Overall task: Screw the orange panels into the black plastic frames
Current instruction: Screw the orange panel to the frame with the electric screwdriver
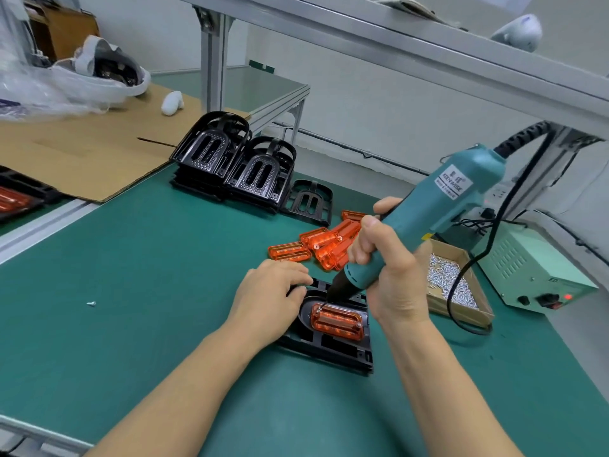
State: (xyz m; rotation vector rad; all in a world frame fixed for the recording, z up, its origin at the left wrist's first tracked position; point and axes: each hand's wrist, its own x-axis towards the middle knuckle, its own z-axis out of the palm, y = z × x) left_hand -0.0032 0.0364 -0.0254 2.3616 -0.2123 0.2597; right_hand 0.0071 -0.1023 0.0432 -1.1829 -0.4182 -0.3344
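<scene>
Now we grip the screwdriver upright in right-hand fingers; left fingers press the frame, panel kept seated.

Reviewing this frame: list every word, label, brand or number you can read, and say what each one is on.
"KEEN WISE": white label on the teal electric screwdriver gripped by the right hand.
Characters above that brand and the small line beneath it: too blurred to read.
Raised marking on the side of the pale green power supply box: too small to read.
No other text visible.
</scene>
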